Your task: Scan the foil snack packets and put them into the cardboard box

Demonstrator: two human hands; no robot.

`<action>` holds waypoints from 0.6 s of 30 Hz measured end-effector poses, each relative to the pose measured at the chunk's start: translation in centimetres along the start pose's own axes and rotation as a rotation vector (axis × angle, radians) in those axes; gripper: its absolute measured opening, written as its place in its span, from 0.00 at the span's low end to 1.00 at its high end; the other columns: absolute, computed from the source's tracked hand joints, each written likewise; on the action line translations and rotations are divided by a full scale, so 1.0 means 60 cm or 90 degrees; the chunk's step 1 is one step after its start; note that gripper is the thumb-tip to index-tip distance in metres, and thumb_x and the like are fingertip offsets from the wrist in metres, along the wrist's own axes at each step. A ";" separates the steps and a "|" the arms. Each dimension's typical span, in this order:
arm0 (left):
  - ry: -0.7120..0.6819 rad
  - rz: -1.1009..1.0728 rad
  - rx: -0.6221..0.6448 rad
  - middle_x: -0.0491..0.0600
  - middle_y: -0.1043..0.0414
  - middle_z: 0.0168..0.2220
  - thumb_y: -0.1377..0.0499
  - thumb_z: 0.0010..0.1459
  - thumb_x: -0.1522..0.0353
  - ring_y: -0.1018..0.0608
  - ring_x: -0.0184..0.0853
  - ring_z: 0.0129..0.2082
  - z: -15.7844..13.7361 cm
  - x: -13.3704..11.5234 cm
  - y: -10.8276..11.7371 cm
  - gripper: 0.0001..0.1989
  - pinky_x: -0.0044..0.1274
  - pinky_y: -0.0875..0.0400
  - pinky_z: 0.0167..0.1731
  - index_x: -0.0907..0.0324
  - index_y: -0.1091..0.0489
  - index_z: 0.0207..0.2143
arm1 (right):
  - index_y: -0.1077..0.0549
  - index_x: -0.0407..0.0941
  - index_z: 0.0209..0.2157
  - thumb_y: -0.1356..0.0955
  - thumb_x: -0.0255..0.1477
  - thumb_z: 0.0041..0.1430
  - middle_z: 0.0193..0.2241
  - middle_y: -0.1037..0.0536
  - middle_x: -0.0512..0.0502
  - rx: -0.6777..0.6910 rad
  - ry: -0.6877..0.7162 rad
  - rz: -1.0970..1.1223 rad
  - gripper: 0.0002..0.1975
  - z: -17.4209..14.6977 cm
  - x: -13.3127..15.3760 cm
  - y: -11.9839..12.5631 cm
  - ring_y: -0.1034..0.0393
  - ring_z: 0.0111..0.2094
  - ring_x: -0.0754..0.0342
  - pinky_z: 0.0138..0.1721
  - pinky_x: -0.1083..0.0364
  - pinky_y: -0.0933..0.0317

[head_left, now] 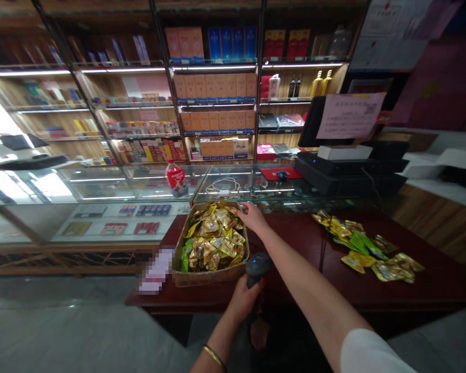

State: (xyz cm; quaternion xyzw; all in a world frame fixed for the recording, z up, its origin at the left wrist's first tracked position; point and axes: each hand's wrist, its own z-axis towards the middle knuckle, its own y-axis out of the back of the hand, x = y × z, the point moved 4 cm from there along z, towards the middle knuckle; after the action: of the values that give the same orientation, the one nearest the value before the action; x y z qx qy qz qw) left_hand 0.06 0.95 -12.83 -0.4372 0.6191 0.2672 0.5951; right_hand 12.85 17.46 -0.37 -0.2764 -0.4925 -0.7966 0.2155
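My left hand [244, 298] is wrapped round the grip of a dark barcode scanner [258, 263], held in front of the table's near edge. A small blue light shows on top of the scanner. My right hand [254, 217] reaches to the far right corner of a cardboard box [212, 278], its fingers slightly apart at the rim beside the packets. Inside the box lies a heap of gold, yellow and green snack packets [213, 233]. A looser pile of similar packets [359, 243] is spread on the right of the dark red table [295, 280].
Behind the table runs a glass display counter [112, 181] with a red-labelled jug [176, 178], a white cable [225, 186] and a mouse [282, 175]. A monitor [310, 124] stands at the right. A black cable hangs before the loose packets. Stocked shelves line the wall.
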 end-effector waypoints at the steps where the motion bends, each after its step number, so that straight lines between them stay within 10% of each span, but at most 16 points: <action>1: -0.003 0.002 0.002 0.39 0.34 0.16 0.35 0.50 0.46 0.35 0.26 0.10 0.000 0.000 0.001 0.26 0.18 0.39 0.10 0.57 0.36 0.34 | 0.27 0.41 0.54 0.33 0.34 0.65 0.52 0.21 0.41 -0.004 -0.007 -0.023 0.19 -0.013 -0.028 0.008 0.26 0.50 0.52 0.53 0.55 0.35; 10: -0.001 0.016 0.005 0.40 0.33 0.16 0.35 0.51 0.47 0.35 0.27 0.09 0.003 -0.001 -0.002 0.25 0.18 0.41 0.09 0.59 0.34 0.33 | 0.37 0.25 0.62 0.38 0.25 0.63 0.60 0.33 0.18 -0.054 -0.229 -0.326 0.28 -0.091 -0.353 0.176 0.42 0.65 0.35 0.64 0.43 0.51; 18: 0.006 0.014 0.001 0.41 0.33 0.16 0.35 0.50 0.47 0.36 0.27 0.09 0.008 0.009 0.008 0.25 0.19 0.42 0.09 0.58 0.34 0.33 | 0.42 0.22 0.65 0.37 0.33 0.65 0.65 0.42 0.12 0.023 -0.344 -0.389 0.35 -0.027 -0.432 0.168 0.48 0.68 0.27 0.65 0.36 0.55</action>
State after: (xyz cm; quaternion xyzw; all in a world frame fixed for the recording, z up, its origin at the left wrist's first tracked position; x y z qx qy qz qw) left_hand -0.08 1.45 -13.53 -0.4311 0.6270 0.2708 0.5896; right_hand 38.23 13.57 -11.16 -0.3126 -0.6047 -0.7141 -0.1635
